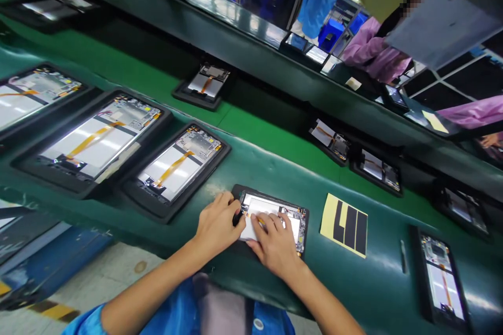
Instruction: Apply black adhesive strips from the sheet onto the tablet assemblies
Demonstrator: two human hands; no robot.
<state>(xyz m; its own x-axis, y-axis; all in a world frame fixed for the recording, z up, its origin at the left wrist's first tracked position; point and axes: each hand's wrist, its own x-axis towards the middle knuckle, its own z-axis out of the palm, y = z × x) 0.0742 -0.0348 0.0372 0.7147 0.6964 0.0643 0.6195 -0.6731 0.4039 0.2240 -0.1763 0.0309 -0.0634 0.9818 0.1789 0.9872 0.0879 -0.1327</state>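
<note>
An opened tablet (251,227) lies in a black tray (240,188) on the green bench in front of me, its white battery area and circuit board exposed. My left hand (220,220) is at the tablet's left end, fingers curled and thumb close to the index finger around a small black strip (237,216). Resting on the tablet's middle, my right hand (275,243) has its fingers stretched over the orange ribbon cable, mostly hiding it. To the right lies a yellow backing sheet (343,225) with several black adhesive strips.
Several more opened tablets in black trays stand on the left, such as the nearest one (176,170). Behind runs a green conveyor belt (251,131) carrying others. A thin tool (403,256) and another tablet (444,277) lie at right. People work across the line.
</note>
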